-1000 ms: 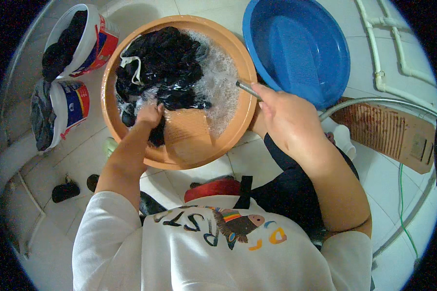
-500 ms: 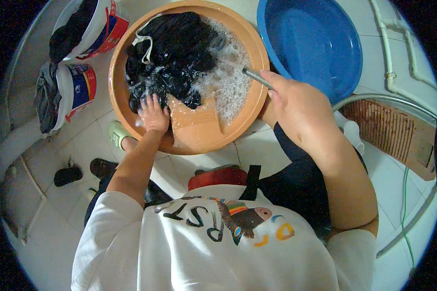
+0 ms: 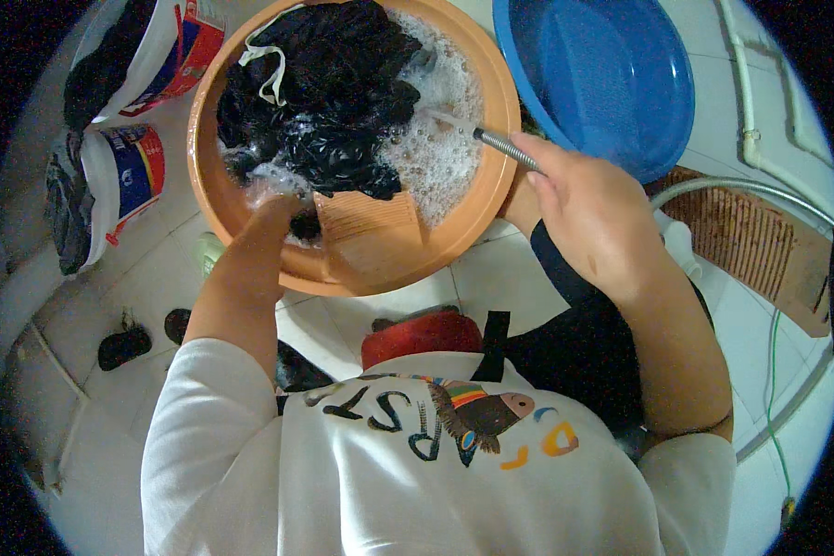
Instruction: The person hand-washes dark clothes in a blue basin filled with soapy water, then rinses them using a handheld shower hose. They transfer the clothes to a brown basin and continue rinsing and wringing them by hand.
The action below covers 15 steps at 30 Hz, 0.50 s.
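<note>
An orange plastic tub (image 3: 201, 139) holds sudsy water and a heap of wet black clothing (image 3: 329, 69) with a pale drawstring. Its ridged built-in scrubbing board (image 3: 371, 218) slopes up on the near side. My left hand (image 3: 285, 206) is plunged into the foam at the tub's near left, beside the clothing; its fingers are hidden under suds and cloth. Over the right rim, my right hand (image 3: 588, 204) grips a flexible metal hose (image 3: 510, 150). Water runs from the hose's end into the foam.
A blue basin (image 3: 612, 93) stands at the far right, touching or close to the tub. Behind my right arm lies a wooden washboard (image 3: 755, 246). Two white buckets (image 3: 125, 176) with dark clothes sit at the left. A red stool (image 3: 422, 338) shows below me.
My left hand, earlier spread on the clothing's near edge with fingers visible, has sunk into the suds. The black heap has shifted slightly. My right hand keeps hold of the hose.
</note>
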Tool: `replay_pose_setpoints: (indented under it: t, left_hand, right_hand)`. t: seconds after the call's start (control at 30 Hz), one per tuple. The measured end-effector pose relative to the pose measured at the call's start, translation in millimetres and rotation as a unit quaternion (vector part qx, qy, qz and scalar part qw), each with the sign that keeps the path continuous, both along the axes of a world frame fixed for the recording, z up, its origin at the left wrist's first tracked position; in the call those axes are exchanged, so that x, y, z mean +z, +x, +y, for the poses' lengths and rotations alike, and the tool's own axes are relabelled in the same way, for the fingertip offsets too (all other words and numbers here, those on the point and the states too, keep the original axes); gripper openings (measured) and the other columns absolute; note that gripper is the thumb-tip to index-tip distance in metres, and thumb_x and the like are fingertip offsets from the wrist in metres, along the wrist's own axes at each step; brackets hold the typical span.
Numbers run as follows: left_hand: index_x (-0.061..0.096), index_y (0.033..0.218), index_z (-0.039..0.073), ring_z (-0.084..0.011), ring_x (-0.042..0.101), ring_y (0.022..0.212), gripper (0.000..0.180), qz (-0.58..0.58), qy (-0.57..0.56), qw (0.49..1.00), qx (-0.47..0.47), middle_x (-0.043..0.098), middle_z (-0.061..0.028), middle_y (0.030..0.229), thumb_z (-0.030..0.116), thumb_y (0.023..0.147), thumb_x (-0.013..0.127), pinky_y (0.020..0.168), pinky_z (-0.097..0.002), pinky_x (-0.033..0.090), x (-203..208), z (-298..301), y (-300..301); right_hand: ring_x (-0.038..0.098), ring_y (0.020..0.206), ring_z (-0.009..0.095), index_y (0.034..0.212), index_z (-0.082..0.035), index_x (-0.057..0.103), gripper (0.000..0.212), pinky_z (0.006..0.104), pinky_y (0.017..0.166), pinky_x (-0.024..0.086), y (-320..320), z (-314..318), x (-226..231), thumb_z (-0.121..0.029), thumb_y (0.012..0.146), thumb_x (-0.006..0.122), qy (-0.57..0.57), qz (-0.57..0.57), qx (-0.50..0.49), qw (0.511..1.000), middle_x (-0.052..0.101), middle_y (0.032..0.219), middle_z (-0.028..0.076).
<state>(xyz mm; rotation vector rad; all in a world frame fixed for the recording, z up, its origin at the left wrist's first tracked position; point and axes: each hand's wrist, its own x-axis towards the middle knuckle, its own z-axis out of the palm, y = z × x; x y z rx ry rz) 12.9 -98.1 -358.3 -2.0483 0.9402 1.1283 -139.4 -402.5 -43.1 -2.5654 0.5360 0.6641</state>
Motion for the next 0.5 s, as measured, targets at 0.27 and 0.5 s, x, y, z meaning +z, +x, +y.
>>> replay_pose_setpoints:
  t: [0.27,0.5]
  left_hand:
    - [0.049,0.11,0.012,-0.034,0.054,0.09,0.041,-0.082,-0.156,0.977,0.122,0.056,-0.0152,0.098,0.019,0.071,0.056,0.076,-0.0423,0.044,-9,11,36]
    - [0.054,0.096,-0.001,-0.0143,0.051,0.078,0.028,0.039,-0.603,0.502,0.619,0.056,-0.0071,0.085,0.007,0.07,0.046,0.072,-0.0249,0.041,154,18,41]
  right_hand:
    - [0.054,0.078,0.036,0.109,-0.009,0.051,0.03,0.0409,0.068,0.043,5,10,13,-0.011,0.08,0.046,-0.002,-0.035,0.027,0.999,0.057,0.086,0.02]
    - [0.054,0.079,0.035,0.109,-0.009,0.05,0.029,0.041,0.068,0.044,3,10,28,-0.013,0.082,0.043,-0.069,-0.011,0.052,0.996,0.058,0.084,0.019]
